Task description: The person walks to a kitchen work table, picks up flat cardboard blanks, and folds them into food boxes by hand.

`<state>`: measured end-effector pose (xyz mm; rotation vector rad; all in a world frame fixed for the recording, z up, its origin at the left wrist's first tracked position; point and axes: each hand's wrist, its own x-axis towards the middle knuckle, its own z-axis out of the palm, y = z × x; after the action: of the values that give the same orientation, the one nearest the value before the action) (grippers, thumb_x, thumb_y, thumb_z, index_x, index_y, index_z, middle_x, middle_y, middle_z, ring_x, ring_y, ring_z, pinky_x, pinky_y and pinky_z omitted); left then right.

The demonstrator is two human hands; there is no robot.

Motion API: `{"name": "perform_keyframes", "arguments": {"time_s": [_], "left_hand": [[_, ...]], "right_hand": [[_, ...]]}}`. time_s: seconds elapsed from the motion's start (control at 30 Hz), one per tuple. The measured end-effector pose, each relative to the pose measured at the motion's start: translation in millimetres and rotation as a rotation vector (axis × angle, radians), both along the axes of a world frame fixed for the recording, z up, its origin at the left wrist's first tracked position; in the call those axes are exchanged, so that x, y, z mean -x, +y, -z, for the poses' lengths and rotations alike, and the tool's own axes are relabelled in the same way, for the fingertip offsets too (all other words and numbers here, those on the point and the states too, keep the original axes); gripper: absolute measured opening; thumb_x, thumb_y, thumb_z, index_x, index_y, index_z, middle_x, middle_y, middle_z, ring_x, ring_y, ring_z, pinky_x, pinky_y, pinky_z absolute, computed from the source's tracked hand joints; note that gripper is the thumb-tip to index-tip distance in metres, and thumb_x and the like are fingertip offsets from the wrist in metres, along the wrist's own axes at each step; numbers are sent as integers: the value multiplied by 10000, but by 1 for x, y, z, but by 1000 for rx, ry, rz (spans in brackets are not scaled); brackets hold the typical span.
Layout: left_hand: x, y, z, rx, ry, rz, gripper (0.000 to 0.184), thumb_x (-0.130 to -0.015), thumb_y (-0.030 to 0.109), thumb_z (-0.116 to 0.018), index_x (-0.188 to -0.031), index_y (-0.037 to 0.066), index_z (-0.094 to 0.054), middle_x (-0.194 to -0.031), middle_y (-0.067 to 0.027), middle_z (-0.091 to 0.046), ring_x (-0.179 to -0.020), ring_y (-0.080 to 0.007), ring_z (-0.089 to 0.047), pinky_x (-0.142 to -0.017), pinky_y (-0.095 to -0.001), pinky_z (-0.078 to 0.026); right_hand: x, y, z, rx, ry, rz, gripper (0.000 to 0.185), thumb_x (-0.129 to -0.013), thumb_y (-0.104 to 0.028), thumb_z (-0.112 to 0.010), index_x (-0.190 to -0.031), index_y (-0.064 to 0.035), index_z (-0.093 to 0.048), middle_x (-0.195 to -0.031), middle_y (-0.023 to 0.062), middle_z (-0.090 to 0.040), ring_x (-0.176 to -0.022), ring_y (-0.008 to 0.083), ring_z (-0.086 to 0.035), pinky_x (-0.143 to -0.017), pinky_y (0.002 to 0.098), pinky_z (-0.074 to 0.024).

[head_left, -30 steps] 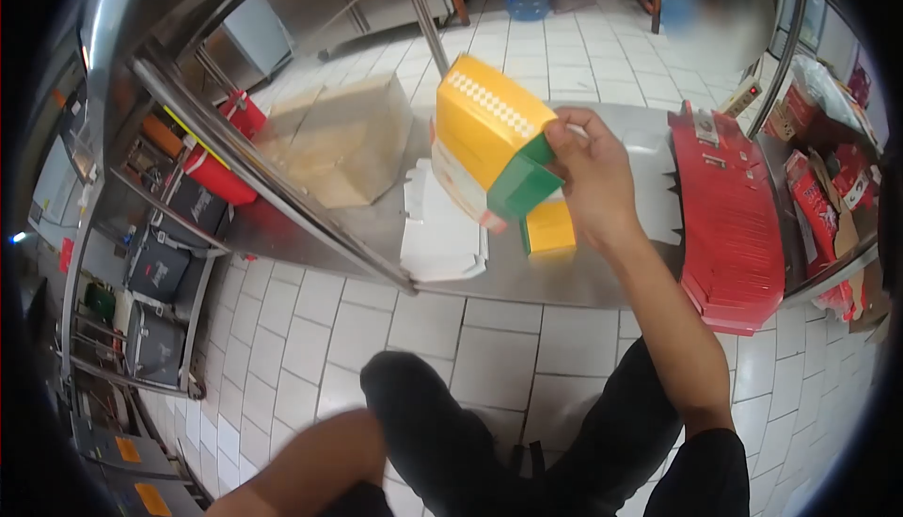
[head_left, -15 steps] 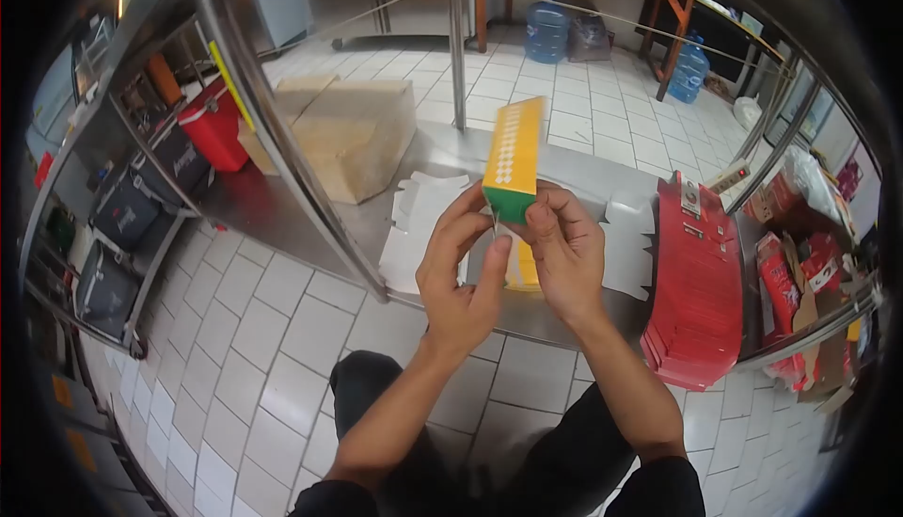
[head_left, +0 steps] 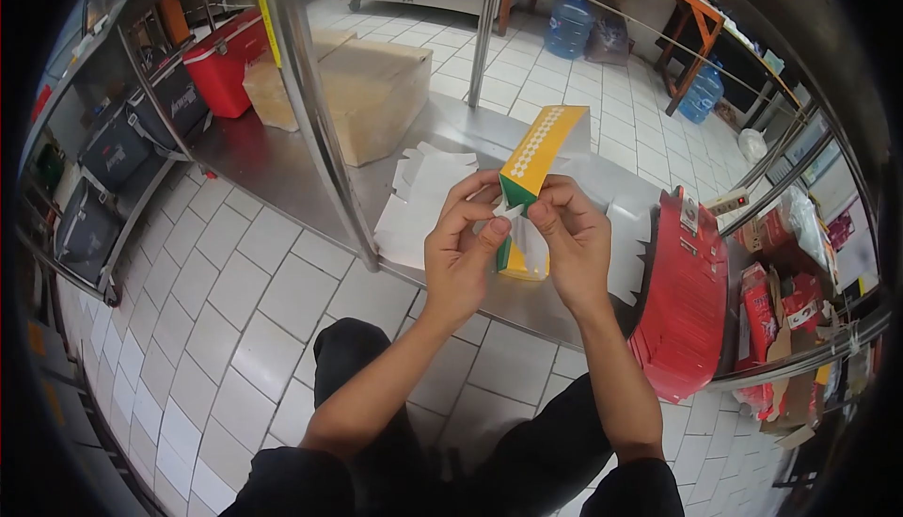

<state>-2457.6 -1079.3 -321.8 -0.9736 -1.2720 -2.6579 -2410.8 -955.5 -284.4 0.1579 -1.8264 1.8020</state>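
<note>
Between my two hands is a yellow and green cardboard box [head_left: 544,155], partly folded, with a row of white diamonds on its yellow panel. My left hand [head_left: 463,244] pinches the white flap at its green end, thumb and fingers together. Fingers of my right hand [head_left: 574,239] grip the other side of the same end. Below the hands, more yellow and green card [head_left: 525,263] shows above the steel shelf; whether it belongs to the held box I cannot tell. Flat white card blanks [head_left: 428,202] lie left of my hands.
A tall stack of red flat cartons [head_left: 682,301] stands at the right of the steel shelf [head_left: 470,122]. A brown cardboard box [head_left: 376,94] and a red cool box [head_left: 226,61] are at the left. Metal posts [head_left: 315,122] rise in front. Crumpled packaging [head_left: 781,301] fills the far right.
The box's green end has folded inward to a point, with white inner card now showing between my fingers. My view has shifted and tilted slightly.
</note>
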Motion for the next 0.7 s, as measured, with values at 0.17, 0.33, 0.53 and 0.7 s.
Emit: {"name": "perform_keyframes", "arguments": {"time_s": [0.17,0.33,0.53,0.7], "left_hand": [[17,-11,-1,130,225,45,109,-861,29,-681,-907,5,-585,-1354,-131,-471,-1248,-261,-493,-986,-379,-462],[7,-16,-19,96,19,157,224,-753,47,-786,-901,9,-622,-1291,-83,-486,-1098,-183,-539,-953,-364,-495],[25,-24,-3,256,2,-88,339,-706,59,-824,-1020,48,-697,-1019,-19,-483,-994,-140,-513,-897,-301,-480],[29,-22,6,289,47,-127,162,-783,106,-771,-912,20,-723,-964,-32,-515,-924,-140,-528,-827,-274,-440]], "right_hand": [[-1,4,0,106,-65,-204,391,-807,13,-741,-1155,-9,-565,-1015,49,-617,-921,120,-591,-845,267,-487],[-2,6,15,177,-206,-257,294,-864,-89,-712,-1121,-6,-596,-972,32,-650,-880,111,-597,-832,266,-495],[-4,-9,4,72,-267,-251,230,-930,-218,-650,-1019,-6,-641,-929,9,-647,-834,79,-576,-763,242,-479],[-1,5,7,-151,-323,-265,194,-942,-181,-629,-1006,2,-637,-849,-2,-642,-750,67,-557,-684,228,-461]]}}
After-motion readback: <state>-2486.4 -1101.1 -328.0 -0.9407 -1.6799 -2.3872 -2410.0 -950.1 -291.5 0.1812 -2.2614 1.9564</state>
